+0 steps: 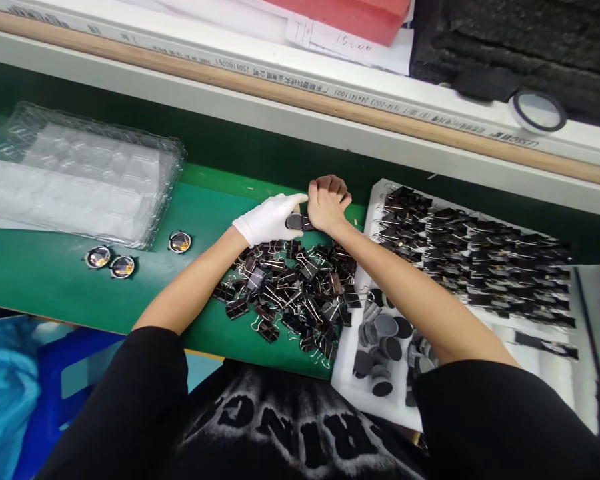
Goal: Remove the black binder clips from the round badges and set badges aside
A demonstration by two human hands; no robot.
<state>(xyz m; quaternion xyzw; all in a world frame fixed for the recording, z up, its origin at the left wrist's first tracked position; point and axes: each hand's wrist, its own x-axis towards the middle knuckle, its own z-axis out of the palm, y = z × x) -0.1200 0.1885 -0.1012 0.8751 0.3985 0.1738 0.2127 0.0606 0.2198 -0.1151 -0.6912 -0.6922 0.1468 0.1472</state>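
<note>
My left hand (275,218), in a white glove, is closed round a small round dark-faced piece (294,221) with a paler rim. A small black part (307,224) sticks out from it towards the right; its kind is unclear. My right hand (329,203) is bare, its fingers raised and apart, with the heel of the palm close against that black part. Whether they touch I cannot tell. Just below both hands lies a heap of black binder clips (300,293) with silver wire handles, spread over the green tabletop (200,200).
Three round watch-like pieces (180,242) lie at left, near stacked clear plastic trays (165,193). On the right, a white foam tray (347,380) holds loose grey discs (386,325) and rows of clipped pieces (480,247). A shelf edge (280,87) runs along the back.
</note>
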